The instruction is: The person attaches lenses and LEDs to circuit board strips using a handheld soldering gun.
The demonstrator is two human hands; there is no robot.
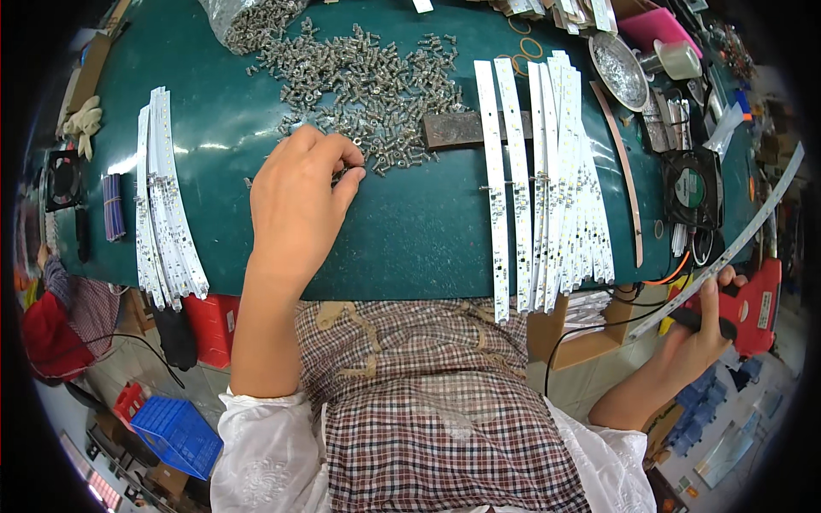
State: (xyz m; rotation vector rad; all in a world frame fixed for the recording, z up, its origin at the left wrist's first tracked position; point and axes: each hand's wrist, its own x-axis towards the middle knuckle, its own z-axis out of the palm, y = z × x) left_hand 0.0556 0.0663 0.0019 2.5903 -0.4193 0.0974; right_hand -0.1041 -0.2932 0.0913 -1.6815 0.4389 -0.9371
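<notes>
Seen from above, a person's left hand [299,201] pinches a small screw from the heap of loose screws [359,77] on a green worktop [410,231]. The right hand [697,338], off the worktop's right edge, grips a long white LED strip [753,224] beside a red power screwdriver [753,303]. A large stack of strips [556,179] lies right, a smaller stack [162,205] left.

The left hand [299,201] reaches out toward twelve o'clock, palm down, its forearm bare and rising from a white sleeve at six. Thumb and fingertips [349,173] are pinched together at the hand's one-o'clock corner. The right hand [697,329] sits low at four o'clock, off to the side, fingers curled in a grip, index finger stretched straight toward twelve.
</notes>
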